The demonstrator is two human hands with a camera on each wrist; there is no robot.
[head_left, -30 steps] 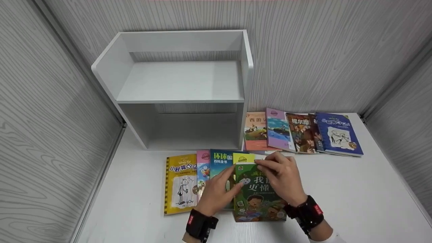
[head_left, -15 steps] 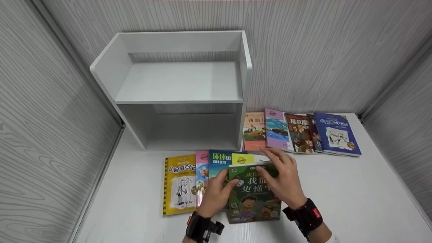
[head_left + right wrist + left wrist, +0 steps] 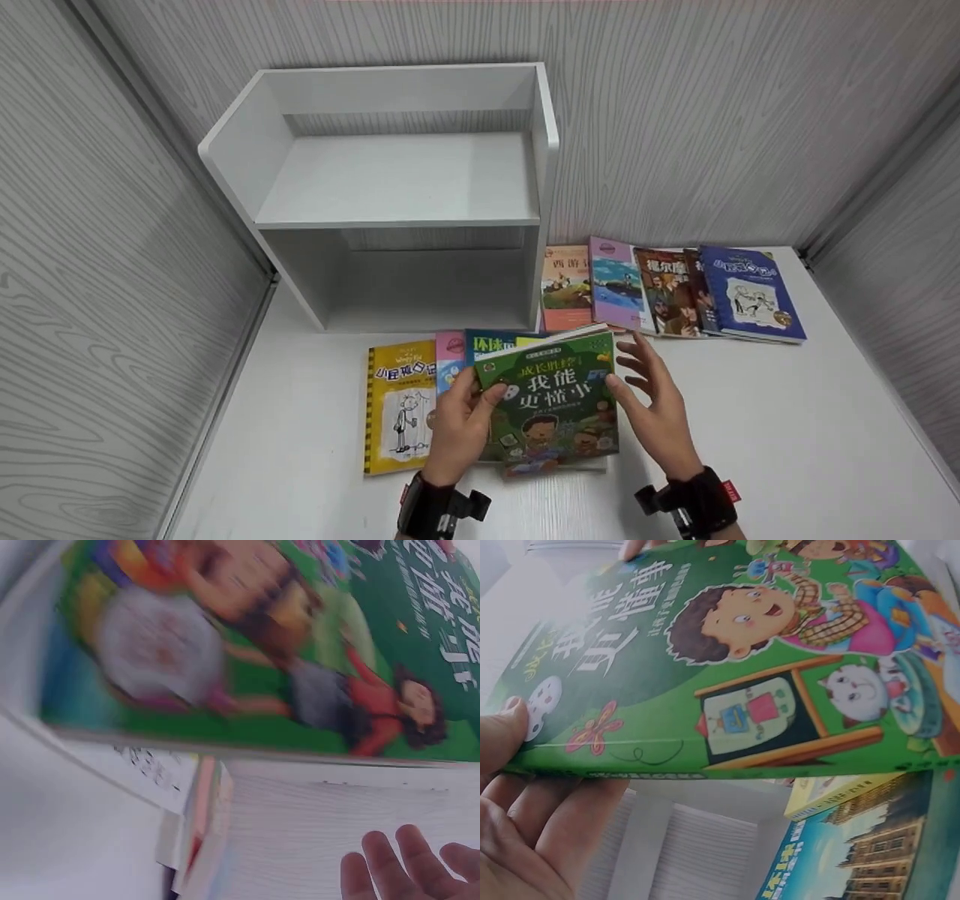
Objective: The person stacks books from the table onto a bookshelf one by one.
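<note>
In the head view my left hand (image 3: 459,431) grips a green children's book (image 3: 551,397) by its left edge, thumb on the cover and fingers behind. The left wrist view shows the same pinch on the book's spine side (image 3: 630,757). The book is tilted, held above a row of books. My right hand (image 3: 656,401) is at the book's right edge, its thumb at the cover's edge and its other fingers spread apart from it. In the right wrist view those fingers (image 3: 405,862) are extended below the book, holding nothing.
A yellow comic book (image 3: 401,409), a pink book (image 3: 450,345) and a blue encyclopedia (image 3: 491,343) lie overlapping on the white table (image 3: 285,442). Behind them stands a white two-level shelf (image 3: 397,223). Right of it lie several books, including an orange one (image 3: 566,289) and a blue one (image 3: 754,292).
The green book has risen and turned, its right side going up. My left hand has moved slightly left with it. My right hand has shifted from its top edge to its right edge.
</note>
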